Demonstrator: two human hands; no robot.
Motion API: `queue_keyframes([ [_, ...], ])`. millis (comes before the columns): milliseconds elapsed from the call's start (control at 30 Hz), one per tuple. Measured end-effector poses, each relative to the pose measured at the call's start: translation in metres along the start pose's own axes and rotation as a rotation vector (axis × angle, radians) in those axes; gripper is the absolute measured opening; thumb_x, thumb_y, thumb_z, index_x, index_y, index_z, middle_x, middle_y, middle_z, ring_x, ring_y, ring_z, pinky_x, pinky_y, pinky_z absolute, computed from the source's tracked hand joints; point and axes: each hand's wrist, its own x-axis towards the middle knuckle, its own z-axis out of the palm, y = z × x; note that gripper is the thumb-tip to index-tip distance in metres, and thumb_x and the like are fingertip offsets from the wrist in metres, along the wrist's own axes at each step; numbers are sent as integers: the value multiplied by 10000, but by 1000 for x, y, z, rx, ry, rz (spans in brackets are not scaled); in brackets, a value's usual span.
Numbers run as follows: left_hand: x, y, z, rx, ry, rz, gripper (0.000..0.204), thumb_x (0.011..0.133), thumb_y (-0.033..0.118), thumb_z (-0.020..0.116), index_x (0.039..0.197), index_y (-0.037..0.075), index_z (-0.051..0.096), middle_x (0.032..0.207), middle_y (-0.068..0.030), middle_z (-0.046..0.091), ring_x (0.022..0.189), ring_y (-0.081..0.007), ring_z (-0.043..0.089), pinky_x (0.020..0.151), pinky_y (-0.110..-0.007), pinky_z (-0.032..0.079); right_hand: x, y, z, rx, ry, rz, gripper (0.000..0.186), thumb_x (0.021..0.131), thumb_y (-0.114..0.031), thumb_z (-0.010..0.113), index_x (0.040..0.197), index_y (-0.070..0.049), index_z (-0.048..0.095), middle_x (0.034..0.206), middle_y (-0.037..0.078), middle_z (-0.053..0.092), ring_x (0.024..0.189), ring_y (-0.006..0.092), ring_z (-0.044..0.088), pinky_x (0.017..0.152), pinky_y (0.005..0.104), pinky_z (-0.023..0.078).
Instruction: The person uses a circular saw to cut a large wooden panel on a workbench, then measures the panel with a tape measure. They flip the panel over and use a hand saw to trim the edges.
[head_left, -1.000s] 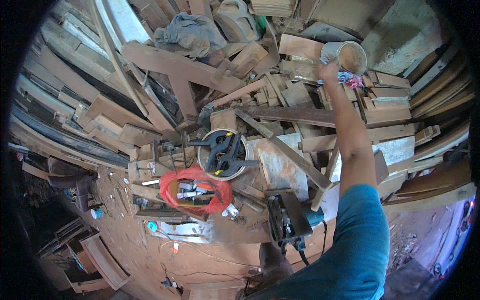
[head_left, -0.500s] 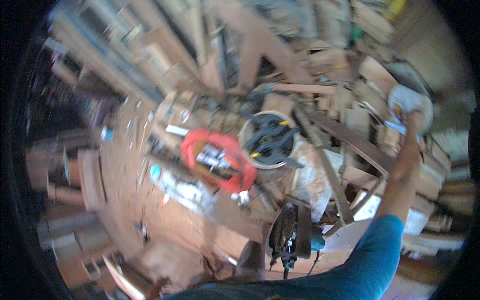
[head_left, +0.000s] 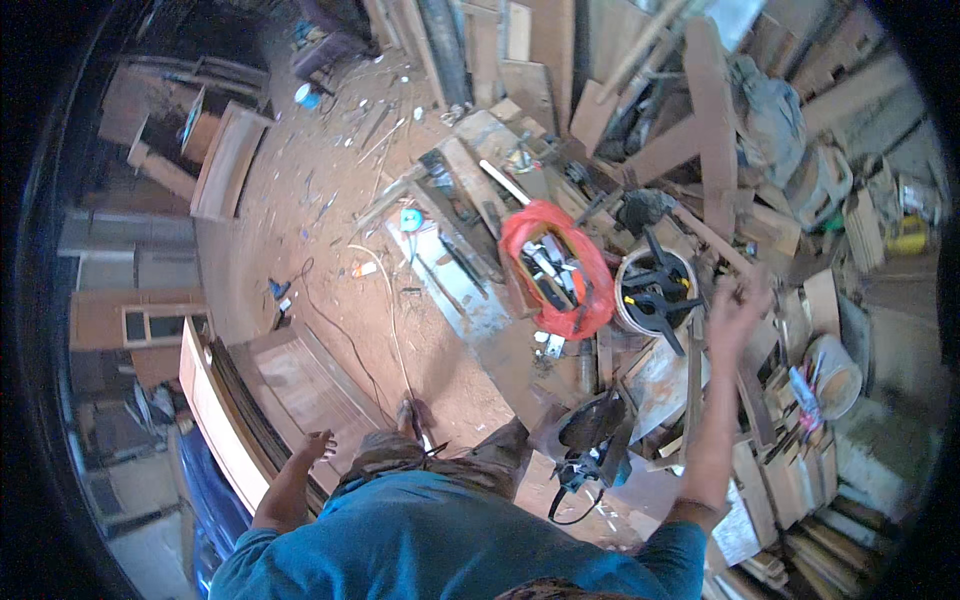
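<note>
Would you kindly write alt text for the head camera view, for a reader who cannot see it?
A person in a blue shirt, seen from above in a cluttered wood workshop, raises an empty right hand over stacked offcuts beside a white bucket of black clamps. The left hand hangs open and empty near leaning boards; a red basket of tools and a circular saw sit ahead.

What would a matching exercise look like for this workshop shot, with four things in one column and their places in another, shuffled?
Things:
1. red basket
2. white bucket
3. circular saw
4. right hand

Places:
A. on the floor close in front of the person's legs
B. raised, empty, over the scrap wood
C. beside the white bucket, holding tools
D. between the red basket and the raised hand, holding black clamps

Pairs: 1-C, 2-D, 3-A, 4-B
</note>
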Motion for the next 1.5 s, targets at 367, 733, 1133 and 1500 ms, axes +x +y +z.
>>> queue_keyframes([
  [367,-41,-163,29,-358,61,73,454,982,473,545,1232,109,652,1179,-91,695,935,-263,678,866,-467,515,-110,-255,266,435,-1013,-32,466,913,-228,684,1270,60,606,1119,250,690,944,322,717,857,382,553],
  [733,-50,-270,65,-643,10,-108,379,1022,337,510,1180,46,695,1094,-92,722,901,-203,669,830,-374,518,-208,-378,585,224,-1039,346,586,866,-343,739,1358,-72,573,1170,150,686,1090,315,648,893,437,532],
  [1133,6,-124,-222,-705,524,68,387,1022,308,539,1119,-15,728,984,-86,747,880,-155,671,784,-319,525,-229,-428,704,-432,-941,144,493,826,-356,771,1164,-26,630,1108,143,693,936,280,684,726,406,570],
  [1500,41,-7,-266,-458,489,-125,395,956,387,650,866,20,766,701,-82,695,683,-169,672,646,-366,519,-275,-712,640,500,-1289,811,286,865,-229,775,1066,-122,601,818,23,606,596,133,573,490,261,470],
])
